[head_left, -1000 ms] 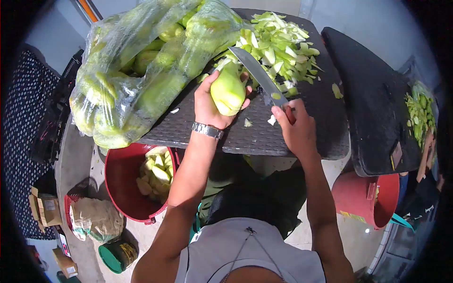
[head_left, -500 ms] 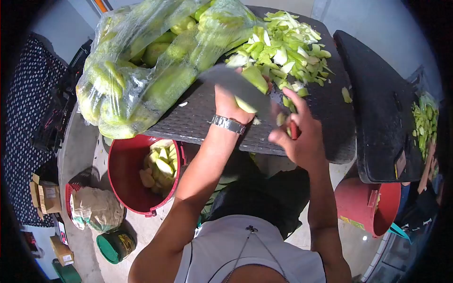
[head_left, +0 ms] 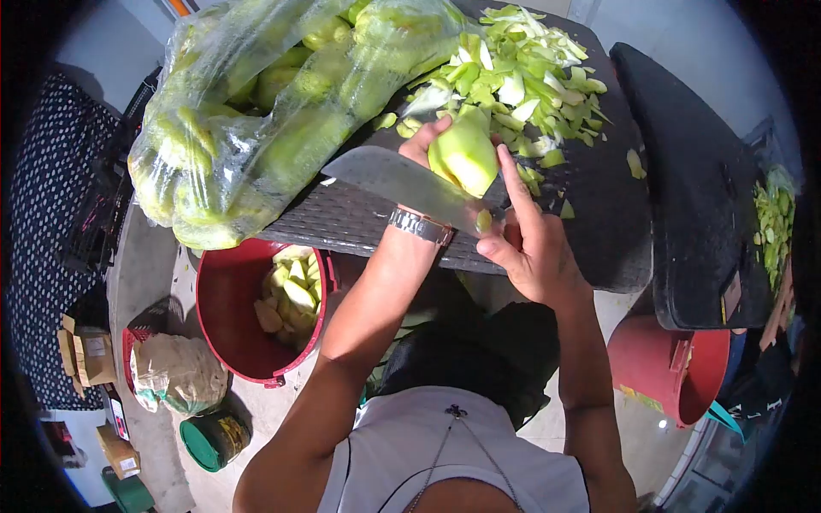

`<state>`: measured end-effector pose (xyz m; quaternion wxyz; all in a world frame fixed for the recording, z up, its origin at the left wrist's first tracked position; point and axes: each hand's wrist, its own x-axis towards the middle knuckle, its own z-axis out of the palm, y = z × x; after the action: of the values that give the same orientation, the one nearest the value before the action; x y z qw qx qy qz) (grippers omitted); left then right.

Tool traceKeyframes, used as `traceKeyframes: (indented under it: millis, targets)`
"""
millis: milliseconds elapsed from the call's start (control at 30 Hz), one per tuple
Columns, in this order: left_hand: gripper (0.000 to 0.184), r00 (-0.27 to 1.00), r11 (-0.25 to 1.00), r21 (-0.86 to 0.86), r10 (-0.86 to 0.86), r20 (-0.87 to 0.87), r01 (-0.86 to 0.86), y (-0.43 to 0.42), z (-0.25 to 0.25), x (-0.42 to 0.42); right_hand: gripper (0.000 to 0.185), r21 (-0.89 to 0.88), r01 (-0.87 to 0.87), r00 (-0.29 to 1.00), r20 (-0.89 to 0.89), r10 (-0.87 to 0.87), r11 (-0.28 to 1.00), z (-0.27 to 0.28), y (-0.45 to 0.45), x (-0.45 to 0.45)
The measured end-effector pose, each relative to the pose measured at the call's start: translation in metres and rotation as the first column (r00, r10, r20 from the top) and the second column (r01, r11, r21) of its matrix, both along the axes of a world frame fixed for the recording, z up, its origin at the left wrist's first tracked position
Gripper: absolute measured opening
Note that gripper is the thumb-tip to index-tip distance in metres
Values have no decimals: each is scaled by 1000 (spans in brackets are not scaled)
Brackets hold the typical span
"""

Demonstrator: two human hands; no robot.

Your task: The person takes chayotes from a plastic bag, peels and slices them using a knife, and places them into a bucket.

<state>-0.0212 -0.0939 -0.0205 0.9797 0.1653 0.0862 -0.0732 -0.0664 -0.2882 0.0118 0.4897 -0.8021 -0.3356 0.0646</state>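
Note:
A pale green, partly peeled fruit [head_left: 464, 152] rests in my left hand [head_left: 422, 147], whose fingers curl round its sides. My right hand [head_left: 532, 248] grips a wide knife [head_left: 393, 177] by its handle, with the index finger stretched toward the fruit. The blade points left, in front of the fruit and above my left wrist. Just beyond the fruit lies a heap of green peelings [head_left: 530, 77] on the dark woven-pattern table [head_left: 599, 231]. Left of my left hand is a clear plastic bag of green fruits [head_left: 248, 128].
Below the table's left edge stands a red bucket [head_left: 224, 295] holding pale cut pieces. A second red bucket [head_left: 650, 363] is at the right, under another dark table [head_left: 697, 205]. A green-lidded tub [head_left: 201, 443] and a filled sack [head_left: 175, 372] stand on the floor at the left.
Over the last second the knife has swung from pointing up and left to lying lower across the fruit's near side. My left hand and the fruit have shifted right, and my right index finger has extended.

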Motion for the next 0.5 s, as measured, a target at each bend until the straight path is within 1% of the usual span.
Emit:
traceKeyframes:
  millis: [33,67,100,167,233,300,333,367,433,467,500]
  targets:
    - [43,998,998,-40,-55,39,56,4,-6,1,103,-23,-7,1000,-18,6,1000,1,-1,0]
    - [44,991,990,-78,-107,78,113,10,-16,3,104,-15,-13,999,-31,12,1000,0,-2,1]
    - [46,980,979,-114,-157,120,171,12,-15,3,104,-8,-19,999,-43,19,1000,0,-3,3]
    - [45,984,980,-107,-157,88,166,6,-17,1,103,24,-14,998,-67,15,1000,-1,-3,4]
    - [44,990,987,-87,-133,44,136,-1,-8,-5,100,69,8,996,-89,-2,998,-2,-2,3]
    - [44,996,995,-50,-91,-9,90,-7,2,-9,102,51,17,993,-115,-11,999,-2,-2,3]
    - [44,1000,994,110,-22,-4,23,-11,5,-14,104,42,20,992,-127,-15,999,-1,-2,4]
    - [43,999,962,268,46,14,-48,-14,7,-21,104,42,9,994,-112,-4,999,-2,-3,5]
    - [42,992,968,232,74,102,-96,-14,0,-23,104,45,-14,996,-83,18,999,-7,-6,7]
    - [42,985,998,39,49,164,-56,-12,-15,-22,103,46,-16,997,-80,19,999,-10,-6,8]
    - [41,973,988,-154,36,229,-1,-13,-13,-23,103,47,-16,997,-76,20,999,-13,-7,10]
